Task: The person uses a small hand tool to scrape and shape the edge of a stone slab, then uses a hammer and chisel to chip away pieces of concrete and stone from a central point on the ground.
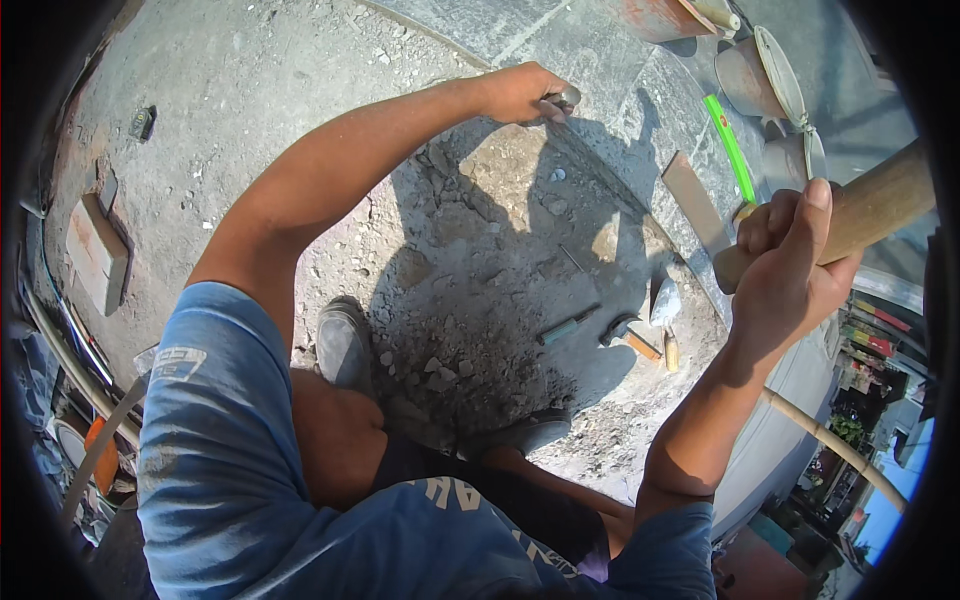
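My left hand point(522, 93) is closed around a metal chisel point(570, 97), and only its blunt round end shows past the fingers. It is held low over the broken concrete edge, beside a paler slab; the rest of the tool is hidden. Raised at the right, my right hand point(795, 262) grips a thick wooden tool handle point(870, 208) near its butt. The handle slants up and out at the right rim, so its head is out of sight. Rubble point(440, 370) and dusty broken ground point(480, 270) lie between my arms, partly in my shadow.
A trowel point(665, 303), a small hammer point(632, 338) and a blue-grey tool point(568, 325) lie by my boots point(345, 345). Beyond are a flat brown strip point(697, 203), a green spirit level point(730, 148) and buckets point(750, 82). Leftward sit a block point(97, 252) and tape measure point(143, 123).
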Demonstrator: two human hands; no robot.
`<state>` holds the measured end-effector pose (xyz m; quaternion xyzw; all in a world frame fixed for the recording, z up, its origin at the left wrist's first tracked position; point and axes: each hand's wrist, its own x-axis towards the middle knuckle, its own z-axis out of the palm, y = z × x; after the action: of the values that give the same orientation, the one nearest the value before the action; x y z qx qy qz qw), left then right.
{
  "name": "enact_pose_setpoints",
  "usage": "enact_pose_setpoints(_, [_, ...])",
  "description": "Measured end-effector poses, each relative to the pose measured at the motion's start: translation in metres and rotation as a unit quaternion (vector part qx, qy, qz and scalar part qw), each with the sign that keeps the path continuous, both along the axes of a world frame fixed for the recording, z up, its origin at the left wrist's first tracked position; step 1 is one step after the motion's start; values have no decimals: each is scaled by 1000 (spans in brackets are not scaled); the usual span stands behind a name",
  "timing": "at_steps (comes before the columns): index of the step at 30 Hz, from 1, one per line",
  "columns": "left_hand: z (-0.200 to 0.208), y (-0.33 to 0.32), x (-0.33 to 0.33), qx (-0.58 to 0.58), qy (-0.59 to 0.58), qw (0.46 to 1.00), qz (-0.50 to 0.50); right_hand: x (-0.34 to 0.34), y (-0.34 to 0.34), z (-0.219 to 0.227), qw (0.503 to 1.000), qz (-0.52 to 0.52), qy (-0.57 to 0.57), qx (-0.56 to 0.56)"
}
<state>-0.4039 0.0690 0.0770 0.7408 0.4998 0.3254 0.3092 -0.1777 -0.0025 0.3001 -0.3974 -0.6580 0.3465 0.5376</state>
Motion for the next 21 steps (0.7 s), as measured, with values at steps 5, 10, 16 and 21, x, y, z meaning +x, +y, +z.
enact_pose_setpoints(5, [-1, 6, 5, 4, -11, 1000, -17, 26, 1, -94, 983, 44, -175, 28])
enact_pose_setpoints(10, [-10, -3, 10, 5, -7, 1000, -19, 37, 3, -98, 910, 64, -387, -133])
enact_pose_setpoints(16, [-7, 4, -3, -14, 23, 1000, -13, -8, 3, -4, 994, 45, 85, 53])
enact_pose_setpoints(21, [2, 14, 17, 6, 19, 999, -36, 44, 12, -120, 916, 52, -394, -49])
